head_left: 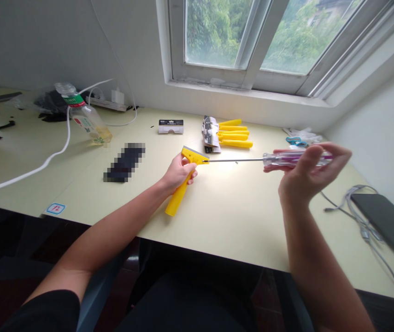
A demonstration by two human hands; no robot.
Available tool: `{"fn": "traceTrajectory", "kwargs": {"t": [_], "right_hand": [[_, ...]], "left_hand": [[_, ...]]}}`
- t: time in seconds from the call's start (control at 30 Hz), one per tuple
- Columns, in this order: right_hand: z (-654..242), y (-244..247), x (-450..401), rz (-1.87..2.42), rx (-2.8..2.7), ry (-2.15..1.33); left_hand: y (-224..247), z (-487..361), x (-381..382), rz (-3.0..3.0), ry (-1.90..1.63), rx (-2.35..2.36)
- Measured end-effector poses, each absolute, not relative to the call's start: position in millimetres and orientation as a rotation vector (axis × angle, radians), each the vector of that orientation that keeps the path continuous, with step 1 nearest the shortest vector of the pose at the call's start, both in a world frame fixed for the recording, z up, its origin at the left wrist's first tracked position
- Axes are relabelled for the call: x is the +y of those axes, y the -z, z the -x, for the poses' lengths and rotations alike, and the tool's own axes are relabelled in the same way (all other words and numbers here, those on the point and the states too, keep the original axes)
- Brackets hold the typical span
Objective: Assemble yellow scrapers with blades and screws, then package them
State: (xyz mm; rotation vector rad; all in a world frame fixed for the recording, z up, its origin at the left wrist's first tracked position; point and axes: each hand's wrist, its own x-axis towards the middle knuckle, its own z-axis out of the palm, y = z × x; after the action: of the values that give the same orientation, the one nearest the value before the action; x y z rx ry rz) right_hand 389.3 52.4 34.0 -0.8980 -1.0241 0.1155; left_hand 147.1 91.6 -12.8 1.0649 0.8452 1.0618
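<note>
A yellow scraper (178, 197) with a grey blade edge is held above the table, my left hand (179, 173) closed round its neck, its handle pointing down towards the table's front edge. My right hand (302, 173) grips the clear and purple handle of a screwdriver (240, 160). The long metal shaft runs left, and its tip meets the right end of the scraper head. A tiny piece (237, 162) lies on the table just behind the shaft.
Several yellow-handled scrapers (234, 134) in card sleeves lie near the window, beside a black-and-white card (171, 127). A tilted bottle (91, 122), white cable (56, 154) and blurred dark object (125, 163) are left. Grey cables (354, 207) and a dark flat device (386, 219) lie right.
</note>
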Motion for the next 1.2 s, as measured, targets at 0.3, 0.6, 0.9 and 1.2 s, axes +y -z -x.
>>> {"fn": "traceTrajectory", "kwargs": {"t": [0.3,0.6,0.9,1.2], "right_hand": [[-399,-33,48,0.946,-1.302,-0.265],[-411,-31,49,1.126,-1.488,-0.217],[-425,-26,57,1.208,-1.484,-0.34],[-431,-18,64,1.227,-1.504,-0.379]], "left_hand": [[18,-149,96,-1.191,-1.205,0.99],[19,-142,103,-1.217,-1.329,1.08],[19,-141,103,-1.275,-1.339,1.112],[17,-140,104,-1.269,-1.344,1.144]]}}
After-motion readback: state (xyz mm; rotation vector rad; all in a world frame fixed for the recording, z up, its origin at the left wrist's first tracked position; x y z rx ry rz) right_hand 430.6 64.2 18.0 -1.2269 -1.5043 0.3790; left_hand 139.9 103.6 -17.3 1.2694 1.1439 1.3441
